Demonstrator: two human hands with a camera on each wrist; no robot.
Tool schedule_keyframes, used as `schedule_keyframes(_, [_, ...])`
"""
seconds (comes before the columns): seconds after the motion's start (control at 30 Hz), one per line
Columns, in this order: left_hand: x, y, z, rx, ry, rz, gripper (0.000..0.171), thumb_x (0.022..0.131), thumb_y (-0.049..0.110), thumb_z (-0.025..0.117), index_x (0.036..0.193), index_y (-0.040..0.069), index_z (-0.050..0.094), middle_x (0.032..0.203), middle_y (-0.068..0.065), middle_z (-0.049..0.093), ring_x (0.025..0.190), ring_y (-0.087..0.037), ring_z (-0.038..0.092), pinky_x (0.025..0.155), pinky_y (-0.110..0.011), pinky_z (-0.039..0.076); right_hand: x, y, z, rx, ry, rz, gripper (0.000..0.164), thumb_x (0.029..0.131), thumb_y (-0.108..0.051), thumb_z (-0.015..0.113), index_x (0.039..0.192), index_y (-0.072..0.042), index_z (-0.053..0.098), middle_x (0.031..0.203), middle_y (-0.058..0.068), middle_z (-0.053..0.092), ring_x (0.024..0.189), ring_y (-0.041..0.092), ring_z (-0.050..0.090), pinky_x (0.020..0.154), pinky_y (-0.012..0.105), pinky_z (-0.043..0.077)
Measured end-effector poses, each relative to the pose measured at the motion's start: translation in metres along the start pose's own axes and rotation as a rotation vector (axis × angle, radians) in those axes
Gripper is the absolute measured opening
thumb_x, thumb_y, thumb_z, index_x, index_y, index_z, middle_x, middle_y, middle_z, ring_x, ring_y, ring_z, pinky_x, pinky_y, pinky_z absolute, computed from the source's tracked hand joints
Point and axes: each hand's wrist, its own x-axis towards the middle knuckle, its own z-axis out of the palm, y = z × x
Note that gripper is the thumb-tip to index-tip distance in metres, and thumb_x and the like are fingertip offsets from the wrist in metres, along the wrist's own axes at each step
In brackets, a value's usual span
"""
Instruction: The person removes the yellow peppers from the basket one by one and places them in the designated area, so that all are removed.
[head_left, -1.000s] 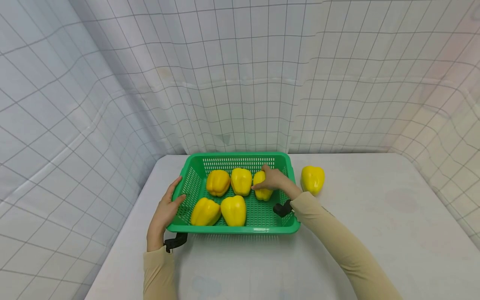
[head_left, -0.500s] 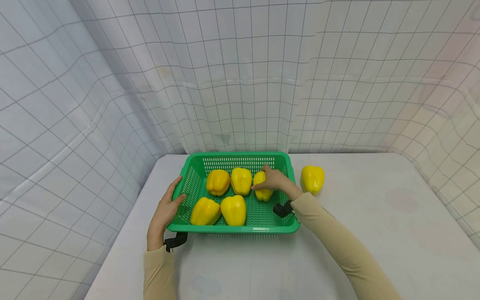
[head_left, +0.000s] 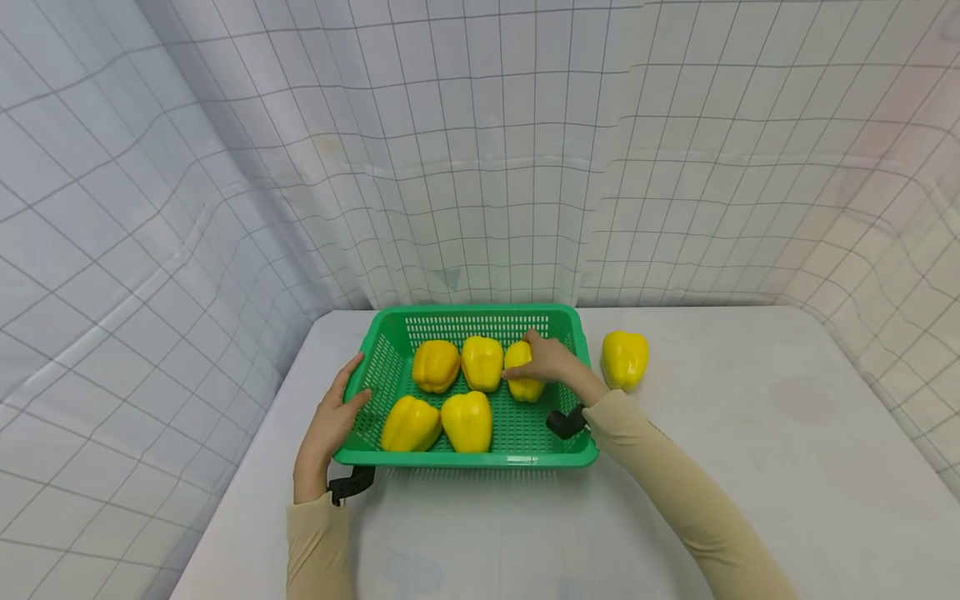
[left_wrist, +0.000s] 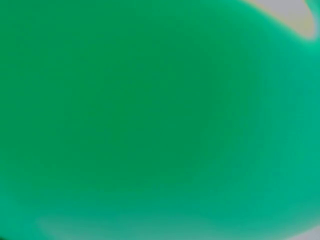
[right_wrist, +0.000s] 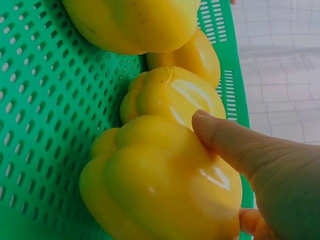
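A green perforated plastic basket (head_left: 543, 459) holds several yellow bell peppers. My right hand (head_left: 551, 360) is inside the basket, gripping the rightmost bell pepper (head_left: 522, 388) of the far row. In the right wrist view, the thumb (right_wrist: 225, 137) lies over the top of this bell pepper (right_wrist: 160, 185) and fingertips show at its far side. A neighbouring bell pepper (right_wrist: 172, 95) stands close beside it. My left hand (head_left: 332, 421) holds the basket's left rim, thumb on the inner side and fingers along the outside. Blurred green basket wall (left_wrist: 150, 115) fills the left wrist view.
One more yellow bell pepper (head_left: 625, 360) lies on the white table (head_left: 750, 433), just right of the basket. Two bell peppers sit in the basket's near row, including this one (head_left: 467, 422). White grid-patterned curtains (head_left: 480, 167) hang behind and at both sides.
The bell pepper under my right hand has shifted very slightly left, toward its neighbour. The left hand and the basket stay practically in place.
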Motion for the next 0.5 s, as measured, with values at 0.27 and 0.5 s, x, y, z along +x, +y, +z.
schedule_keyframes(0.27, [-0.0002, 0.0008, 0.0000, 0.007, 0.003, -0.008, 0.062, 0.102, 0.024, 0.043, 0.154, 0.032, 0.010, 0.155, -0.017, 0.012, 0.128, -0.044, 0.028, 0.094, -0.063, 0.027, -0.0040, 0.0000, 0.0001, 0.021, 0.060, -0.051, 0.076, 0.082, -0.044, 0.071, 0.137, -0.001, 0.040, 0.122, 0.021, 0.056, 0.112, 0.036, 0.048, 0.087, 0.046, 0.044])
schedule_keyframes(0.5, [0.0002, 0.0004, -0.0002, 0.010, 0.002, -0.008, 0.062, 0.102, 0.024, 0.043, 0.154, 0.033, 0.010, 0.155, -0.018, 0.012, 0.126, -0.044, 0.030, 0.093, -0.062, 0.028, -0.0078, -0.0018, -0.0006, 0.031, 0.082, -0.037, 0.079, 0.082, -0.048, 0.070, 0.139, -0.003, 0.038, 0.127, 0.024, 0.051, 0.112, 0.037, 0.047, 0.088, 0.050, 0.042])
